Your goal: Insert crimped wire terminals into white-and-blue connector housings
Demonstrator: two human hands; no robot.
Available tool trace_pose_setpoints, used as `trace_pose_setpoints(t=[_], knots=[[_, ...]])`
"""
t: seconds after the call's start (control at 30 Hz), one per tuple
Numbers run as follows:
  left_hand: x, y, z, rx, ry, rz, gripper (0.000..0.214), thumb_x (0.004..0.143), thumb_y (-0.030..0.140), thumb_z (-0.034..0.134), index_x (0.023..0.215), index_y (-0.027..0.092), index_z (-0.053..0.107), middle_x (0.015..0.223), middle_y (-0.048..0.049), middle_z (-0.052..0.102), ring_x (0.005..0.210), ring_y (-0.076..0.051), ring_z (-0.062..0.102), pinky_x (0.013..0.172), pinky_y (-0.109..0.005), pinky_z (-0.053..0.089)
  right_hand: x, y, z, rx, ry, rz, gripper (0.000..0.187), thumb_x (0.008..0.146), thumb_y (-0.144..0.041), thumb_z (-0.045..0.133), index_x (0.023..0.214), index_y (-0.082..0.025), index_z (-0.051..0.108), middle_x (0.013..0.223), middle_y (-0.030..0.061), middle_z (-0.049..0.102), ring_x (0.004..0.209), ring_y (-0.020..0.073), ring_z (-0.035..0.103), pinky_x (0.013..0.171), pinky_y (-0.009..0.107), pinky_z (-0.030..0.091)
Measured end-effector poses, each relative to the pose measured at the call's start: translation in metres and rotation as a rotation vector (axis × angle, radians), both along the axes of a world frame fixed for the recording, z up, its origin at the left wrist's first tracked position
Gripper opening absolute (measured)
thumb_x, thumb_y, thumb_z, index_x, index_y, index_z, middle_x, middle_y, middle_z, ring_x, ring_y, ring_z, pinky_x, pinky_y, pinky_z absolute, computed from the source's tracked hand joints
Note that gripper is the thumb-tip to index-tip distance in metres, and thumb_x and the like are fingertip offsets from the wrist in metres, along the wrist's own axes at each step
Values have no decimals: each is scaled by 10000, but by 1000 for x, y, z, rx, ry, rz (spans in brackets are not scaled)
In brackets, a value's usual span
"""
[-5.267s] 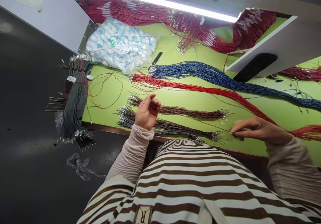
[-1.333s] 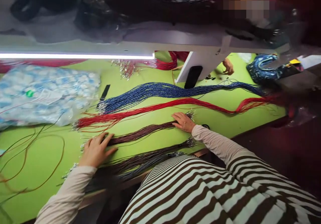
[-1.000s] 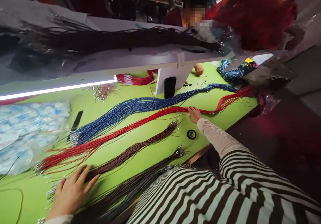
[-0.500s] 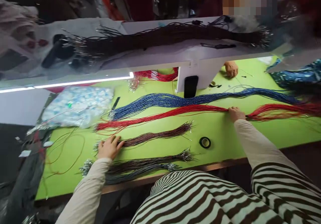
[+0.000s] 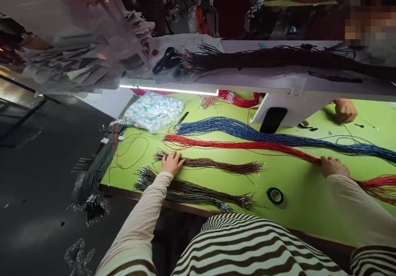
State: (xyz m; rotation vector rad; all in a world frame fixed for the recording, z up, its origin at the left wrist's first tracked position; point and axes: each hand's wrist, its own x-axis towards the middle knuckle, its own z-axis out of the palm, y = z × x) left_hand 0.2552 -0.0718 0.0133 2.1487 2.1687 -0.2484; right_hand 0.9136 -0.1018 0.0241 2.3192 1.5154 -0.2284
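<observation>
My left hand lies palm down with fingers apart on the left end of a brown wire bundle. My right hand rests on a long red wire bundle, where it narrows. Neither hand visibly grips the wires. A blue twisted wire bundle runs just beyond the red one. Nearest my body lies a dark mixed wire bundle with crimped metal ends, below my left wrist. All of these lie on a lime-green worktable.
A roll of black tape sits near the table's front edge. Further back are a plastic bag of white packets, a phone on a white stand, and a co-worker's hand. A grey wire bundle hangs off the left edge.
The view has swung, moving the table lower and showing more floor at left. Both hands stay on the same bundles, and the tape roll is now well in view.
</observation>
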Motion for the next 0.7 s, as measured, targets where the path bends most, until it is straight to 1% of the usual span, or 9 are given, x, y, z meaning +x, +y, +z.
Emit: trace_pose_setpoints(t=[0.07, 0.13, 0.2, 0.23, 0.27, 0.37, 0.5, 0.6, 0.7], knots=[[1, 4, 0, 10, -13, 10, 440, 920, 428, 433, 1286, 203, 528, 1426, -161, 443, 1319, -269, 386, 1108, -521, 199, -28, 9, -1, 40, 23, 82, 445, 895, -112, 332, 1304, -90, 505, 1316, 214, 494, 1190, 319, 428, 832, 423, 387], [3, 11, 1, 20, -25, 21, 443, 922, 430, 425, 1287, 201, 526, 1419, -160, 448, 1313, -268, 390, 1105, -514, 206, -62, 18, -4, 106, 64, 242, 523, 883, -131, 352, 1404, -121, 394, 1410, 165, 423, 1253, 282, 379, 931, 400, 370], [4, 18, 1, 26, -38, 33, 445, 922, 437, 418, 1281, 198, 531, 1409, -162, 457, 1307, -272, 396, 1102, -511, 214, -93, 25, -10, 174, 96, 391, 541, 885, -153, 351, 1425, -123, 365, 1432, 141, 406, 1271, 257, 371, 995, 384, 353], [5, 20, 2, 28, -44, 39, 446, 922, 439, 417, 1276, 196, 535, 1402, -165, 462, 1305, -275, 399, 1100, -510, 216, -103, 29, -13, 204, 96, 423, 532, 889, -162, 341, 1418, -112, 375, 1426, 144, 413, 1265, 261, 383, 1005, 394, 356], [5, 22, 2, 29, -50, 45, 444, 920, 438, 420, 1272, 195, 538, 1398, -168, 464, 1303, -277, 402, 1100, -509, 217, -110, 31, -17, 227, 84, 418, 523, 893, -166, 331, 1409, -100, 388, 1416, 151, 424, 1255, 272, 397, 1000, 410, 368], [6, 23, 4, 28, -75, 48, 423, 914, 418, 440, 1264, 204, 543, 1407, -168, 456, 1303, -280, 404, 1103, -511, 211, -105, 34, -31, 262, 36, 350, 504, 883, -133, 319, 1368, -71, 442, 1359, 173, 477, 1199, 302, 452, 938, 425, 427], [6, 25, 8, 25, -133, 32, 383, 903, 393, 472, 1223, 205, 567, 1428, -166, 438, 1300, -291, 410, 1106, -538, 198, -74, 34, -46, 272, 51, 432, 493, 867, -84, 305, 1311, -68, 521, 1301, 151, 533, 1146, 289, 482, 935, 388, 448], [4, 30, 13, 32, -201, 16, 331, 869, 347, 539, 1152, 190, 604, 1405, -169, 469, 1285, -310, 432, 1098, -580, 197, -67, 35, -45, 268, 43, 430, 497, 859, -73, 299, 1290, -60, 546, 1279, 152, 554, 1130, 288, 495, 935, 386, 462], [-2, 26, 22, 77, -289, 21, 299, 828, 268, 585, 1109, 173, 621, 1363, -179, 513, 1269, -323, 454, 1088, -612, 202, -78, 33, -36, 310, 23, 427, 479, 849, -93, 340, 1275, -26, 547, 1281, 190, 546, 1118, 296, 515, 943, 398, 466]])
